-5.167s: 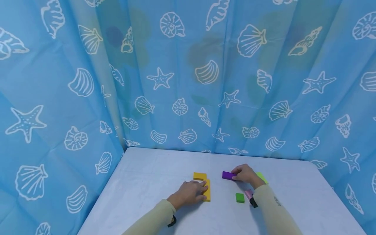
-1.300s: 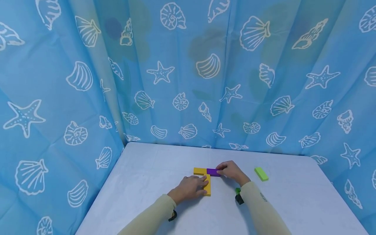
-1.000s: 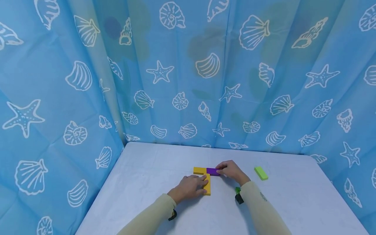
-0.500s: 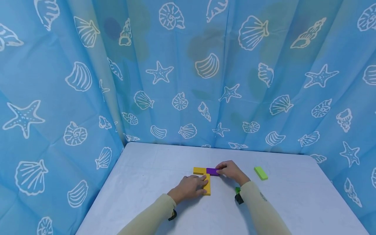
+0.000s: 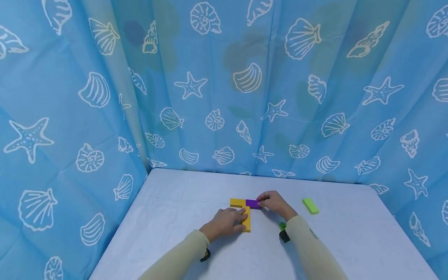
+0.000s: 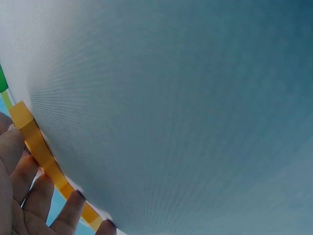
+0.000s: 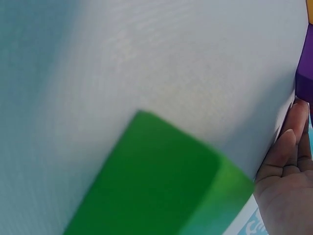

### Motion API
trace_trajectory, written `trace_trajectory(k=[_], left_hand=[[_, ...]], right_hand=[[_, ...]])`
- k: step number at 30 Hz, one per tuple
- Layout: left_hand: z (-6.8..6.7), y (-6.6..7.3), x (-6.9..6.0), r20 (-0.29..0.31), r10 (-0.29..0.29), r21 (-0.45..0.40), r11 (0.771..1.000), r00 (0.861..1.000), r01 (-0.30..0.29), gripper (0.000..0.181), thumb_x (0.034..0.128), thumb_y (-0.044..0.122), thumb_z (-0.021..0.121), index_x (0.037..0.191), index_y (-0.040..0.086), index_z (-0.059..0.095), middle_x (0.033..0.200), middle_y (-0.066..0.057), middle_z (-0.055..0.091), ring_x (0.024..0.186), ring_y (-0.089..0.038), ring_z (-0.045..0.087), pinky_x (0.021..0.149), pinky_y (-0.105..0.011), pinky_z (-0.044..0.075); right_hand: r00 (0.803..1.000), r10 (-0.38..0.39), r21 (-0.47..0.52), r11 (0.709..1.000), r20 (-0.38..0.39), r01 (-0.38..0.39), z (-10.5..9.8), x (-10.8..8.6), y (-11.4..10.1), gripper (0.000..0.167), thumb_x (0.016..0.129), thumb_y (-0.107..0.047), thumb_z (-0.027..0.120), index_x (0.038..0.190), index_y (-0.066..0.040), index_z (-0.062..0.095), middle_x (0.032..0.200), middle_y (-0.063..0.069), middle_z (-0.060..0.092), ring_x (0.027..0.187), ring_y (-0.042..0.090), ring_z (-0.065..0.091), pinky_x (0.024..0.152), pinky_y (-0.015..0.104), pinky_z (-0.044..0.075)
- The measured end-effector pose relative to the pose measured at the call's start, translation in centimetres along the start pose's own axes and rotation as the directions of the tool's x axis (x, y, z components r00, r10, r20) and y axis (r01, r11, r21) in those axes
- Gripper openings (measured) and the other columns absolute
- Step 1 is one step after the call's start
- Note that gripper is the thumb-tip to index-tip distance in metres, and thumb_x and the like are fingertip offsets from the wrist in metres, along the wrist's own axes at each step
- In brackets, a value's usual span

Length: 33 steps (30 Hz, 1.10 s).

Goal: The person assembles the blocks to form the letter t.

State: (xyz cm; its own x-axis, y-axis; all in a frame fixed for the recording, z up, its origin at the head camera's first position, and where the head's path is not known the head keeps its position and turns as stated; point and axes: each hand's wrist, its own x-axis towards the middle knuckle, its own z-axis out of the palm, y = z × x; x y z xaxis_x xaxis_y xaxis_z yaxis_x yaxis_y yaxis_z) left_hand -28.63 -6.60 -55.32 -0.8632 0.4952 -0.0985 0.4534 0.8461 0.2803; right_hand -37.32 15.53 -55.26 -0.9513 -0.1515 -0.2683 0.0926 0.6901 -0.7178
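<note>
My left hand [image 5: 225, 223] rests with spread fingers on a long yellow block [image 5: 247, 223], which lies lengthwise toward me. In the left wrist view, the fingertips lie along this block's edge. A second yellow block [image 5: 238, 202] lies crosswise at its far end. Against that block's right end sits a purple block [image 5: 252, 203], in line with it. My right hand [image 5: 276, 203] pinches the purple block's right end between thumb and fingers. The right wrist view shows the fingertips at the purple block [image 7: 305, 73], partly cut off by the frame edge.
A green block [image 7: 146, 181] lies near the right wrist, mostly hidden by the strap in the head view. Farther right is a lime block [image 5: 310, 206]. The white-covered table [image 5: 175, 202] ends at a blue shell-patterned curtain [image 5: 210, 97].
Over about five seconds, the purple block has moved left in my right hand, from apart to against the yellow block. A pink block seen then is out of sight. The last second shows no visible movement.
</note>
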Motion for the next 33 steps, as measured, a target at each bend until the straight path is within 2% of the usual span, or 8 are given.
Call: trace_trajectory(k=[9,20,26,33], left_hand=[[-0.2,0.0,-0.1,0.001,0.000,0.006,1.000,1.000,0.000,0.051,0.0945,0.050,0.060,0.142,0.032,0.052,0.152,0.013,0.046,0.137,-0.022,0.049,0.105,-0.055,0.045],[-0.4,0.2,-0.3,0.001,0.003,-0.013,1.000,1.000,-0.003,0.052,0.0946,0.050,0.060,0.142,0.031,0.052,0.152,0.014,0.045,0.138,-0.022,0.049,0.106,-0.055,0.044],[-0.5,0.1,-0.1,0.004,0.007,-0.019,1.000,1.000,-0.007,0.052,0.0945,0.050,0.060,0.142,0.031,0.052,0.152,0.014,0.045,0.137,-0.021,0.049,0.105,-0.055,0.044],[-0.2,0.1,0.1,0.012,-0.002,-0.016,1.000,1.000,0.002,0.051,0.0937,0.050,0.061,0.141,0.033,0.053,0.151,0.014,0.046,0.137,-0.021,0.049,0.105,-0.056,0.045]], right_hand=[[1.000,-0.015,0.013,1.000,0.004,0.015,0.1,0.1,0.0,0.021,0.092,-0.017,0.069,0.112,-0.012,0.074,0.111,0.007,0.068,0.100,0.025,0.057,0.096,0.045,0.049],[1.000,-0.012,0.022,1.000,0.010,0.012,0.0,-0.1,0.0,0.023,0.091,-0.019,0.070,0.113,-0.011,0.073,0.111,0.007,0.068,0.102,0.025,0.057,0.096,0.048,0.050],[1.000,-0.008,0.012,1.000,-0.007,0.008,0.0,0.0,-0.1,0.024,0.091,-0.021,0.070,0.113,-0.012,0.072,0.111,0.007,0.068,0.100,0.025,0.057,0.094,0.046,0.051],[0.994,-0.088,-0.075,0.994,-0.060,0.084,1.0,0.0,-1.6,0.024,0.089,-0.024,0.073,0.109,-0.010,0.074,0.103,0.006,0.070,0.089,0.020,0.058,0.086,0.038,0.056]])
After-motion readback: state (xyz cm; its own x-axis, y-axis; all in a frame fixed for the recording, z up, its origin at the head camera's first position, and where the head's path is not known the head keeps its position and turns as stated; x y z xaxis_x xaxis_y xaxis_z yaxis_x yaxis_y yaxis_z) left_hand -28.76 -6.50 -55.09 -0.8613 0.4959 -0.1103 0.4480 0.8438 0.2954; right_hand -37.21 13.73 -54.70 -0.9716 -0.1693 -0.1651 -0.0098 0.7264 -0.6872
